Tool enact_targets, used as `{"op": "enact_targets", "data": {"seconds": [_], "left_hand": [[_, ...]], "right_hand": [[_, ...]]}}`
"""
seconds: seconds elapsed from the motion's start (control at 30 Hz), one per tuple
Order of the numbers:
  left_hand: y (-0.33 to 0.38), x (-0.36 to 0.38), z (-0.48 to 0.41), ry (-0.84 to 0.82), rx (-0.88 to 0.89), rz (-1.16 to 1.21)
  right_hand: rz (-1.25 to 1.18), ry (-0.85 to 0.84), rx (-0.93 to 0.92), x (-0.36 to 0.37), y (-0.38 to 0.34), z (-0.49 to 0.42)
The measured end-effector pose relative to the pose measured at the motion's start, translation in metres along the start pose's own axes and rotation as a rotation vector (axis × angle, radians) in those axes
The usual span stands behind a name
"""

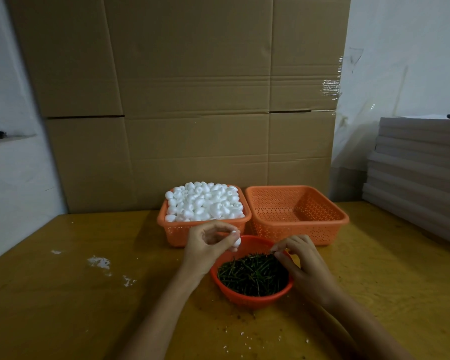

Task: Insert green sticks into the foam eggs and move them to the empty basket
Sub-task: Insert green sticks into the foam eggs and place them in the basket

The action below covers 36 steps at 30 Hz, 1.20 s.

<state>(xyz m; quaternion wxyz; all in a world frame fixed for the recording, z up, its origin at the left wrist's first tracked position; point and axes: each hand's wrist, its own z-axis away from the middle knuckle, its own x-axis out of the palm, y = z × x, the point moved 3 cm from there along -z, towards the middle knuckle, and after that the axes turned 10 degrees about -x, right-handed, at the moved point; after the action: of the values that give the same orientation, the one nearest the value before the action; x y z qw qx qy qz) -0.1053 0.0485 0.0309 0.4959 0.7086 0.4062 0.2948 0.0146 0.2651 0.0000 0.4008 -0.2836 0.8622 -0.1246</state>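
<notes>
My left hand (207, 242) holds a white foam egg (236, 240) between thumb and fingers, above the far rim of a round orange bowl (250, 298) full of green sticks (252, 274). My right hand (300, 263) pinches a thin green stick (269, 252) at its fingertips, just right of the egg and apart from it. Behind them an orange basket (182, 233) is heaped with white foam eggs (204, 202). To its right stands an empty orange basket (296, 216).
Everything sits on a yellow wooden table (89, 307) with white foam crumbs (99, 262) at the left and dark specks near the front. Large cardboard boxes (179, 100) form a wall behind. A stack of grey boards (416, 172) lies at the right.
</notes>
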Motion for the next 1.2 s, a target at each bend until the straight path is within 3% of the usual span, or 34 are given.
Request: {"op": "enact_targets", "data": {"seconds": [0.53, 1.2], "left_hand": [[0.0010, 0.0008, 0.0004, -0.009, -0.032, 0.070], [-0.0047, 0.0014, -0.0021, -0.037, -0.043, -0.007]], "right_hand": [[0.008, -0.009, 0.002, -0.0008, -0.0013, 0.0002], [-0.047, 0.053, -0.018, -0.0036, -0.0042, -0.0003]]}}
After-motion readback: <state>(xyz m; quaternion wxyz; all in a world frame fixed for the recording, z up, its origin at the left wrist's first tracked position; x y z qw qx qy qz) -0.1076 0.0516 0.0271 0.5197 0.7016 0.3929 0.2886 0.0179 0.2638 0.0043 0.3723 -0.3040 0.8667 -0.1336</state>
